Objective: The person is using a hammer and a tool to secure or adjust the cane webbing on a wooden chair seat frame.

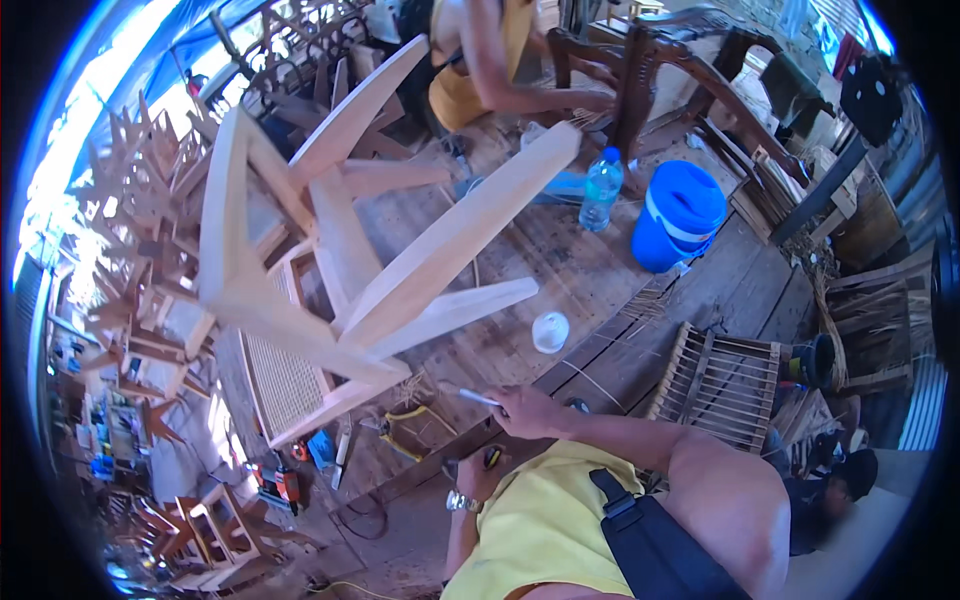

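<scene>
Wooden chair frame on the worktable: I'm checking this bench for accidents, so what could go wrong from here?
The wooden chair frame sits with legs sticking out at angles and neither the left hand nor the right hand on it, so a bump might shift it.

If it shifts, a leg could knock the clear container or the water bottle nearby.

The yellow tool lies near the table's close edge, by the hands; it might get brushed off.

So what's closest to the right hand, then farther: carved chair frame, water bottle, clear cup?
1. Clear cup, just ahead of the right hand.
2. Water bottle, farther ahead, beside the blue jug.
3. Carved chair frame, farthest, beyond the bottle.
</scene>
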Motion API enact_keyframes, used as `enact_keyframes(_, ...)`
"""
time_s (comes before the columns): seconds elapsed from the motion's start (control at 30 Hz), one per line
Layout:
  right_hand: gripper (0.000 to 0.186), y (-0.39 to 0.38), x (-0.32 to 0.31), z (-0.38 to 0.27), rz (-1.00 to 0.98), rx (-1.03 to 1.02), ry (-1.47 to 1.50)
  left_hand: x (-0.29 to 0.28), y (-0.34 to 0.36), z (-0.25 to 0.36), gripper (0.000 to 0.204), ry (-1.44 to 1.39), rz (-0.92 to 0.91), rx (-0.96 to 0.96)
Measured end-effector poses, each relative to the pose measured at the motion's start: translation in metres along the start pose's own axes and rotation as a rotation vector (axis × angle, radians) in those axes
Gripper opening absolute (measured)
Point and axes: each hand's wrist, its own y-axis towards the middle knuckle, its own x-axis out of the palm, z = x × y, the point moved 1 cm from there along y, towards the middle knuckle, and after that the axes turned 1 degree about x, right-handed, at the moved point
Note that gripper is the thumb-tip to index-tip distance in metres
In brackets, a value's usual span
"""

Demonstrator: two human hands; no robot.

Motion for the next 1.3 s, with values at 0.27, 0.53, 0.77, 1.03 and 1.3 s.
enact_keyframes(0.27,0.015,0.024,-0.007,-0.056,-0.023,0.342,-0.371,-0.101,-0.008,-0.058,0.036,-0.158,-0.037,0.162)
enact_keyframes(0.53,0.021,0.04,0.038,-0.088,0.052,0.526,-0.399,-0.174,-0.021,-0.14,0.026,-0.649,0.001,0.099)
enact_keyframes(0.77,0.024,0.039,0.067,-0.101,0.125,0.547,-0.479,-0.237,0.006,-0.13,0.024,-0.534,-0.224,0.124)
enact_keyframes(1.03,0.03,0.004,0.117,-0.068,0.319,0.752,0.038,-0.297,0.046,-0.167,0.031,-0.814,0.112,0.239)
enact_keyframes(1.3,0.037,-0.044,0.149,-0.089,0.437,0.831,0.578,-0.378,0.084,-0.194,0.028,-1.106,0.872,0.076)
